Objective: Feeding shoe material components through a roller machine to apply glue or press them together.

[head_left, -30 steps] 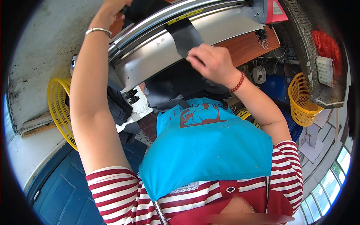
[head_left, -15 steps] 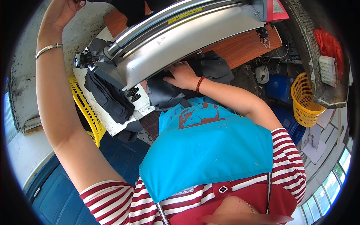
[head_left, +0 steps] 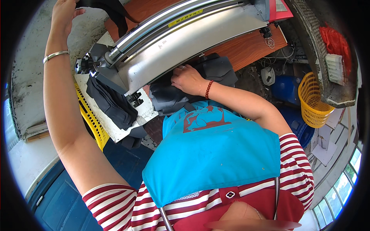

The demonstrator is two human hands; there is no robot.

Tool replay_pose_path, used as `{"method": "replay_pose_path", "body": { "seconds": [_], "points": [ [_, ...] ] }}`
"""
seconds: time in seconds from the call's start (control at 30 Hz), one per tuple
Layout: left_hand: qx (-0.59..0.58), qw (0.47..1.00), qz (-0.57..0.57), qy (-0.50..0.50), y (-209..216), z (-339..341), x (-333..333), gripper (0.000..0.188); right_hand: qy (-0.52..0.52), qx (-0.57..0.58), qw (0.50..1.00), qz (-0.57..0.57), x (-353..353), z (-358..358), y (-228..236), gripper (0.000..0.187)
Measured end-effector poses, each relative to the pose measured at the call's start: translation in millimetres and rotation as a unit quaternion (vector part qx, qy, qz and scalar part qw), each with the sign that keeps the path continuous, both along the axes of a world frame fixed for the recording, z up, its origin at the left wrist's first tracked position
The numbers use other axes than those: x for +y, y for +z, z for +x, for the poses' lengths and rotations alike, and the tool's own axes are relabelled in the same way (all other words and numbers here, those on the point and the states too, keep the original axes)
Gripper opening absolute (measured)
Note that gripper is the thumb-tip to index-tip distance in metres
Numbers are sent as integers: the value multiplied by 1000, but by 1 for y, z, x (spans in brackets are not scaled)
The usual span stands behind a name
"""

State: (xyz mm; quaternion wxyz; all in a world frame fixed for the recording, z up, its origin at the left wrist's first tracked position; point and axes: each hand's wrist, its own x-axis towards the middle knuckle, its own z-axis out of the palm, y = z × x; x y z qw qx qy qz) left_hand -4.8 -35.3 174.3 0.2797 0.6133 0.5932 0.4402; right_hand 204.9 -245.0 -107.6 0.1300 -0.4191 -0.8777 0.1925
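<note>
My left hand [head_left: 65,16] is raised at the upper left, its fingers closed at the end of a black flexible sheet [head_left: 111,13] that trails past the machine's left end. Below the steel front plate of a roller machine [head_left: 185,50], my right hand [head_left: 188,79] rests on dark grey sheets [head_left: 165,96] in front of my apron. Its fingers are bent together at the sheets' upper edge; the fingertips are partly hidden. Another pile of black sheets [head_left: 110,102] lies left of these, on a white board [head_left: 144,111].
A yellow basket [head_left: 90,115] stands at the left beside the board. Another yellow basket [head_left: 312,115] and blue drums [head_left: 285,90] are at the right. The machine sits on a brown wooden top [head_left: 250,46], with loose cables [head_left: 269,42] by its right end.
My left hand has shifted slightly right and down, and the black sheet has swung left, off the rollers. My right hand's fingers have drawn together on the dark sheets.
</note>
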Motion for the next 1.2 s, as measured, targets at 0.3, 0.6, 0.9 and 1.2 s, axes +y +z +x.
{"method": "replay_pose_path", "body": {
  "seconds": [0.3,0.6,0.9,1.2],
  "points": [
    [24,998,-45,24,-29,-30,30,46,2,46,998,-50,3,9,9,30],
    [84,994,-55,-41,-51,-65,63,31,-30,34,996,-78,8,-12,-27,27],
    [338,940,-24,-28,-79,-59,64,34,40,194,973,121,-7,16,45,9],
    [442,870,118,-185,-152,14,-14,25,-219,361,880,-217,14,61,108,17]
  ]
}}
